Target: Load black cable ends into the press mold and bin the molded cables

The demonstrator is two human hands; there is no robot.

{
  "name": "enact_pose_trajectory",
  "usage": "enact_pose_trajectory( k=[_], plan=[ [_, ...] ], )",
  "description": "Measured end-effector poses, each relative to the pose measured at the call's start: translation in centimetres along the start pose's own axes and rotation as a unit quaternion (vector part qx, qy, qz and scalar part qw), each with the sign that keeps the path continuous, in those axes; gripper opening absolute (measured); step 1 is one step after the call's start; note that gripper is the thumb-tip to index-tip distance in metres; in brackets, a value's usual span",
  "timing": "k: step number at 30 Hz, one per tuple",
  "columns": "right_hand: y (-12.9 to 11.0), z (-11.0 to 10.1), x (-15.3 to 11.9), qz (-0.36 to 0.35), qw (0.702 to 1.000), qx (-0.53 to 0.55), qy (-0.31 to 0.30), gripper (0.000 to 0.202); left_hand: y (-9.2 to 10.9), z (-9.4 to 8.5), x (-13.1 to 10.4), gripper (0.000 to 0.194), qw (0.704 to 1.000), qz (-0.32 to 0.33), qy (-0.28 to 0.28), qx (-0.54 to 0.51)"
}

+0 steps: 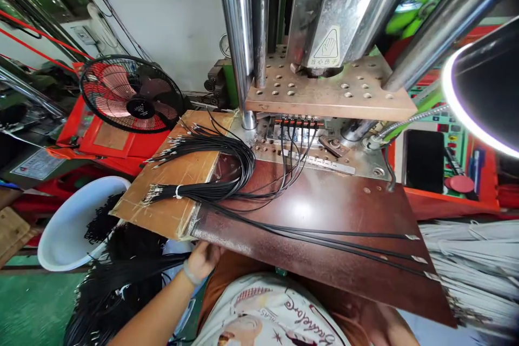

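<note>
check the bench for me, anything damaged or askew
The cardboard left of the brown board looks worn: its surface is scratched and the edge beside the board ragged. Three black cables stretch across the board, but look laid out rather than spilled.

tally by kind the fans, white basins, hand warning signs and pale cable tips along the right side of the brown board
Fan: 1
White basin: 1
Hand warning sign: 1
Pale cable tips at the right of the brown board: 3
Total: 6
</note>
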State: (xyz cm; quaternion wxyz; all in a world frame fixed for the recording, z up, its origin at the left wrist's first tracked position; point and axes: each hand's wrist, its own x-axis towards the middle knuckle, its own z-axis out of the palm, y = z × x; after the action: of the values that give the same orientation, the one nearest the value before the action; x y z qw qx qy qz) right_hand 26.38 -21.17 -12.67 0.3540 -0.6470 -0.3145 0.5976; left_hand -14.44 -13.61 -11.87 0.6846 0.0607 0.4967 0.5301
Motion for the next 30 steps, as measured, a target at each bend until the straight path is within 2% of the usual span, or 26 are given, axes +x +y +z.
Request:
enact_pose_trajectory(
  k=[2, 4, 7, 10, 13, 16, 21, 25, 28, 30],
  plan=[
    [-0.5, 1.3, 1.9, -0.052, 0.995, 0.066, 0.045, 0.04, -1.4, 1.6, 1.3, 0.033, 0.994, 0.056, 0.081, -0.041],
    [-0.6, 2.2, 2.9, -0.084, 0.99, 0.098, 0.063, 0.039, -2.0, 2.4, 2.0, 0.032, 0.988, 0.091, 0.113, -0.055],
    [0.0, 2.6, 3.4, -0.104, 0.983, 0.128, 0.081, 0.037, -2.3, 1.8, 2.4, 0.033, 0.986, 0.108, 0.114, -0.059],
    [0.3, 2.6, 3.3, -0.09, 0.975, 0.191, 0.074, 0.034, -2.2, 0.9, 2.7, 0.031, 0.987, 0.099, 0.114, -0.054],
    [-0.1, 2.9, 3.2, -0.073, 0.954, 0.282, 0.068, 0.044, -2.0, 0.7, 2.8, 0.03, 0.991, 0.08, 0.102, -0.035],
    [-0.4, 3.4, 3.1, -0.077, 0.939, 0.317, 0.107, 0.053, -1.7, 0.6, 3.1, 0.035, 0.993, 0.082, 0.086, -0.025],
    [-0.1, 3.4, 3.6, -0.107, 0.942, 0.27, 0.169, 0.055, -1.6, 0.4, 3.9, 0.043, 0.994, 0.092, 0.051, -0.018],
    [-0.4, 3.9, 2.6, -0.148, 0.961, 0.168, 0.161, 0.052, -2.3, 0.3, 3.9, 0.044, 0.994, 0.106, 0.023, 0.001],
    [-1.5, 3.4, -0.1, -0.184, 0.972, 0.061, 0.129, 0.035, -2.6, -1.2, 3.9, 0.053, 0.976, 0.155, -0.037, 0.146],
    [-3.0, 1.9, -2.0, -0.241, 0.965, -0.036, 0.095, 0.022, -2.6, -3.2, 3.7, 0.061, 0.937, 0.183, -0.064, 0.29]
  ],
)
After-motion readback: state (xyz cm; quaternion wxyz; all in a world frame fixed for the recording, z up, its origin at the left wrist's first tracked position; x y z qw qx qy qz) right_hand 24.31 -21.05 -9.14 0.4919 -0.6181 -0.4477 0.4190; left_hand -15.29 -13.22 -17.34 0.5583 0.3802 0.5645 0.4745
